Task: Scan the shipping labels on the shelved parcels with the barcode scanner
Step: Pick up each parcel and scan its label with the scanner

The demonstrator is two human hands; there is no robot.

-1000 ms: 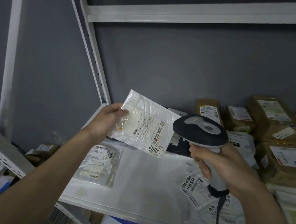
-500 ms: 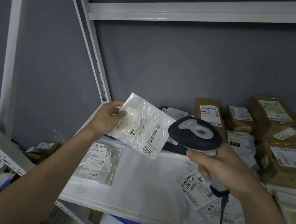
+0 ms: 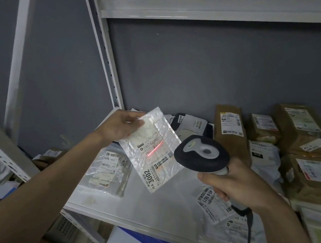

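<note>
My left hand pinches the upper corner of a clear plastic mailer, held tilted above the white shelf. Its shipping label reads 3002, and a red scan line crosses the label. My right hand grips the handle of a black and white barcode scanner, whose head points at the label from the right. The scanner's cable hangs down past my right wrist.
Flat plastic mailers with labels lie on the shelf below my hands. Brown cardboard parcels with labels stand stacked at the back right. A white upright and upper shelf beam frame the bay. A lower shelf at left holds more bags.
The mailer has tilted further, its label end swinging down towards the scanner. The scanner has shifted slightly, and a red scan line now shows on the label.
</note>
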